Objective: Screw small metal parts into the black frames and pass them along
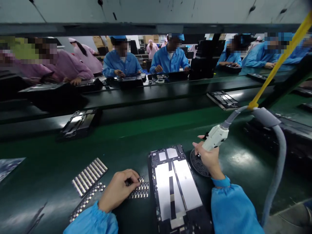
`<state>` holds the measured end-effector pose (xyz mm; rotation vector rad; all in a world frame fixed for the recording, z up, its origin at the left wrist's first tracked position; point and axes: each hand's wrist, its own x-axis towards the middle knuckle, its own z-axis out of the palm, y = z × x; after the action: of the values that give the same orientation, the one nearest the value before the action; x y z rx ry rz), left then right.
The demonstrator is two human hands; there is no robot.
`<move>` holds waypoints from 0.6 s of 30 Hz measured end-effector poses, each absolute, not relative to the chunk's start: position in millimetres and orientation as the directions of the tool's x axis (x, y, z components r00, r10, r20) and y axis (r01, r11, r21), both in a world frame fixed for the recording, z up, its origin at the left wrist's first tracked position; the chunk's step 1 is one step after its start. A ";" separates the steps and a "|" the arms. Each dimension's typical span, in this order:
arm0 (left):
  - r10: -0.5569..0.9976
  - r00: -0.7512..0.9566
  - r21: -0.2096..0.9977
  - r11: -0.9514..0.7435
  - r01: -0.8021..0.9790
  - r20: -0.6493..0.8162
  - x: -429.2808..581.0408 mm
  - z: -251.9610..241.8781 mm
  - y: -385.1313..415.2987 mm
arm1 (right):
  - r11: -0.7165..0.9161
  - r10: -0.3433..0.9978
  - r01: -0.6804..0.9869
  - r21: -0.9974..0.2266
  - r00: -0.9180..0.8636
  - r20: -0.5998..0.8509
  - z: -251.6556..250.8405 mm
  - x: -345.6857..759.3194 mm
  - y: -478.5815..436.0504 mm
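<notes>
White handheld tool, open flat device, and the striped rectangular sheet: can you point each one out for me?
White handheld tool (216, 137): head view, on its white casing.
Open flat device (188, 184): head view, on its right-hand silvery panel.
Striped rectangular sheet (90, 176): head view, near its middle.

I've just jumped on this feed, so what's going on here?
The person's right hand grips a white corded tool, pointed down at a round black dish; whether its tip touches is unclear. The left hand has its fingertips at some small parts. A flat device with exposed insides lies between the hands.
</notes>
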<state>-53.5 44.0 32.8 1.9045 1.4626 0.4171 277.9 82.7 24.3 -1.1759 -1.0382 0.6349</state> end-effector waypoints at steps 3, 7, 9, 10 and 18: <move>0.946 0.304 0.718 -0.132 0.683 -0.115 -53.5 32.6 43.8 | 0.304 0.846 0.116 -0.946 0.423 0.324 22.6 275.7 82.9; 0.944 0.298 0.706 -0.116 0.699 -0.140 -48.3 31.1 42.9 | 0.297 0.848 0.144 -0.944 0.415 0.330 24.8 276.9 82.8; 0.928 0.327 0.689 -0.121 0.715 -0.177 -41.8 29.5 40.2 | 0.296 0.834 0.160 -0.942 0.437 0.337 32.5 276.6 78.0; 0.917 0.353 0.686 -0.137 0.715 -0.184 -37.7 28.4 38.1 | 0.298 0.822 0.169 -0.939 0.456 0.343 38.7 275.0 73.6; 0.881 0.449 0.689 -0.233 0.686 -0.149 -19.5 17.5 33.8 | 0.297 0.917 0.011 -0.955 0.276 0.288 91.6 210.0 32.5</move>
<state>-19.5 33.8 17.5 1.9973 1.3086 0.3540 210.0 32.5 91.6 -1.0858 -1.1102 0.8055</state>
